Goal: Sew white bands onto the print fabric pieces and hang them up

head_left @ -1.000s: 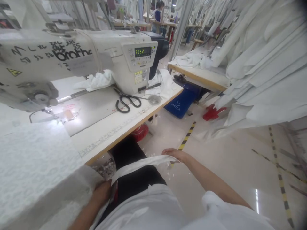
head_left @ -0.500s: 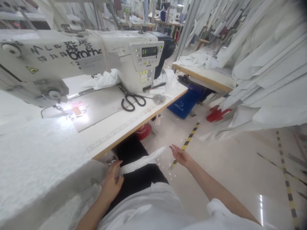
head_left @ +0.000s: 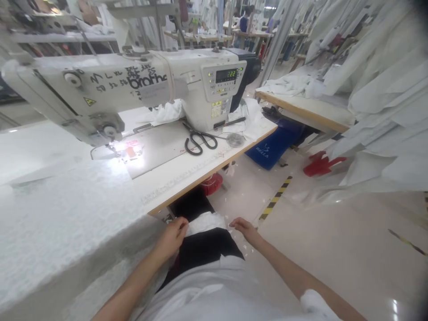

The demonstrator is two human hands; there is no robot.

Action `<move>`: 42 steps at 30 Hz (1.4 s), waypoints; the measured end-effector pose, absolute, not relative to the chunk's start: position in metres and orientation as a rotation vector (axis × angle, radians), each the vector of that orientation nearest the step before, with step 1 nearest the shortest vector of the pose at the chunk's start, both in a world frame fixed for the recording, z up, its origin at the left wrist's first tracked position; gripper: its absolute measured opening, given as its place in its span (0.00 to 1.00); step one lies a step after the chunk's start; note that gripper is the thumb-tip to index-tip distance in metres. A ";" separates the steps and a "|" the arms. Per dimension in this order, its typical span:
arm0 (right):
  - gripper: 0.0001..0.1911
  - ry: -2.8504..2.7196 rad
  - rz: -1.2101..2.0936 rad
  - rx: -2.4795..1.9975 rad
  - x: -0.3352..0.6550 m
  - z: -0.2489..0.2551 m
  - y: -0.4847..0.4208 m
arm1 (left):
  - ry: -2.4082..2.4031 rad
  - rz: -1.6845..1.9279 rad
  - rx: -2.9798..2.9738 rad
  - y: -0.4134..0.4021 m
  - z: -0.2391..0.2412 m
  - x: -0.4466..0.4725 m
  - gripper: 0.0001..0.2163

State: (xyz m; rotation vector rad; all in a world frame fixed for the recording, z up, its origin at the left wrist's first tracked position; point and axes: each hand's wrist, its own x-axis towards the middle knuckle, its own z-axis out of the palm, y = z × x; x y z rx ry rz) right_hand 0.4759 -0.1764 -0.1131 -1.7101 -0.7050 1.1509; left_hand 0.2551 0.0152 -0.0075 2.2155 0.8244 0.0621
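My left hand is closed on one end of a short white fabric strip over my lap, just below the table's front edge. My right hand pinches the strip's other end, fingers curled. A large sheet of white textured fabric lies over the table to the left and drapes down beside my left arm. The white sewing machine stands on the table above, its needle area lit.
Black scissors and a small round dish lie on the table by the machine. A blue bag and a red object sit on the floor to the right. White fabric hangs at the right. Another person works at a table far behind.
My hands have come closer together, bunching the strip that was stretched between them. The view has shifted to the left and down. The machine's display number has changed.
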 end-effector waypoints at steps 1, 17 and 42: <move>0.09 -0.743 1.158 -1.721 0.478 -0.111 -0.177 | 0.818 0.046 2.221 0.017 -0.005 0.258 0.11; 0.20 -1.124 1.186 -1.879 0.509 0.040 -0.173 | 1.015 0.109 2.219 0.016 0.024 0.268 0.11; 0.15 -1.194 1.423 -1.227 0.317 0.034 -0.058 | 1.273 0.404 1.844 0.153 0.134 0.181 0.15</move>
